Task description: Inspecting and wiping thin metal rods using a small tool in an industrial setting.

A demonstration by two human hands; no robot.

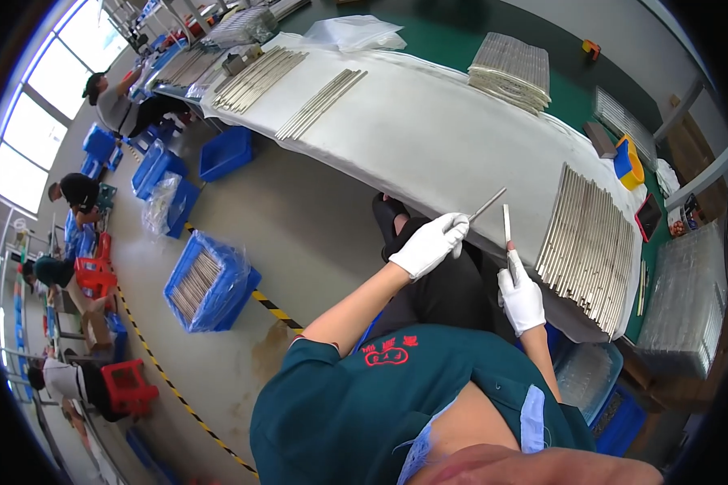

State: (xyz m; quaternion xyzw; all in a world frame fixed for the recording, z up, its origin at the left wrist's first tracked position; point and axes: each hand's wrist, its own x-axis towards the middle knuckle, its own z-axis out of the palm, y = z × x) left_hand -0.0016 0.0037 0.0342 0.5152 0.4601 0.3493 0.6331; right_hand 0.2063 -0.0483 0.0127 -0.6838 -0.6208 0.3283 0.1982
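Head view: left hand (429, 243) grips thin grey rod (488, 204); right hand (522, 297) grips flat pale strip (506, 223) at table edge (461, 202); lower ends hidden.

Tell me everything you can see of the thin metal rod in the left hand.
The thin metal rod is slim, straight and silvery grey, like bare metal. The white-gloved left hand pinches its lower end at the fingertips, so it points up and to the right, tilted, its free end over the edge of the white-covered table. Nothing else touches it. Surface detail is too small to tell.
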